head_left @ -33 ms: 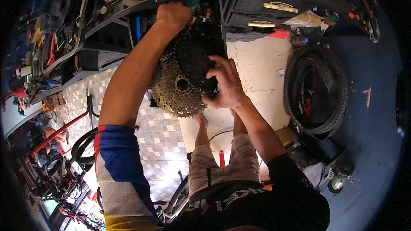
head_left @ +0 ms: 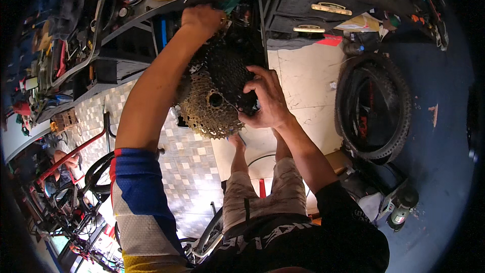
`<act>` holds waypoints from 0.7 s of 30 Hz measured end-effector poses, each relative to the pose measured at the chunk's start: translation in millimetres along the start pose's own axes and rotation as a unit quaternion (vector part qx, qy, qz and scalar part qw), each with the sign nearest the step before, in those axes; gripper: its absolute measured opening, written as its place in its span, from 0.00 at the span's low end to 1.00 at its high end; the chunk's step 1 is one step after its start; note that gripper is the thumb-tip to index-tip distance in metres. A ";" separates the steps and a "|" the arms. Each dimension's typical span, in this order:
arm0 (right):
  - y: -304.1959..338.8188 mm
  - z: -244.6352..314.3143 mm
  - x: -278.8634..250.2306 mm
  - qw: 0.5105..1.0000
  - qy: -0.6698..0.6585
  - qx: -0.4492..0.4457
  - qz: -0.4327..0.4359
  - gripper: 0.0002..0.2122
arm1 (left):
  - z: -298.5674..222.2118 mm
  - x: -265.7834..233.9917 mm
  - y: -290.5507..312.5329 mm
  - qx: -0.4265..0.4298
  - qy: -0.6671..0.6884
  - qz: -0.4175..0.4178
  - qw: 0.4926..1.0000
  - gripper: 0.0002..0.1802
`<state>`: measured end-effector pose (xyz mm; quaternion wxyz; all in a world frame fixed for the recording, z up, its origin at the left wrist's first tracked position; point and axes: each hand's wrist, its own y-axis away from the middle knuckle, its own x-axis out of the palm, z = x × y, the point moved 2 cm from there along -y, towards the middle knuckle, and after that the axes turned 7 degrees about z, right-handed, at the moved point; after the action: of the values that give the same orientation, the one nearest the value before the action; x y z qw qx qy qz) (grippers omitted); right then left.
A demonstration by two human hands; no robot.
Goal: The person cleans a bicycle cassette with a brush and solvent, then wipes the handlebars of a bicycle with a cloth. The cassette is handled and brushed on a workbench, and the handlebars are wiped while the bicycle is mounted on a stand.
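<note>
The right hand grips a black, toothed metal cassette by its edge, apparently steadying it against a rust-brown, perforated metal cassette at the dark, open drawer; the blurred left hand's grip cannot be determined.

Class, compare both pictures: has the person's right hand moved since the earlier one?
No, not visibly: the right hand keeps the same place below the lower drawer handle, so there's no direction to give.
</note>
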<state>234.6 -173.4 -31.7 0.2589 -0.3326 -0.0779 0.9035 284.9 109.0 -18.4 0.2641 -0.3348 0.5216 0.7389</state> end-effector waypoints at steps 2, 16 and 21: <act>0.2 1.0 -1.2 1.000 -0.002 -0.002 -0.007 0.28 | 12.1 6.3 4.0 -0.016 0.042 0.032 0.998 0.32; -3.4 -4.9 2.3 1.000 0.025 0.003 -0.004 0.29 | -8.7 18.3 -36.4 0.197 0.167 -0.125 0.958 0.43; -4.2 -4.1 2.3 1.000 0.020 0.013 0.004 0.29 | -7.3 32.6 -38.4 0.173 0.116 -0.162 0.964 0.35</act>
<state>237.5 -168.8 -34.8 0.2614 -0.3476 -0.0593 0.8985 294.1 115.5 -68.1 0.3720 -0.4477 0.6076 0.5404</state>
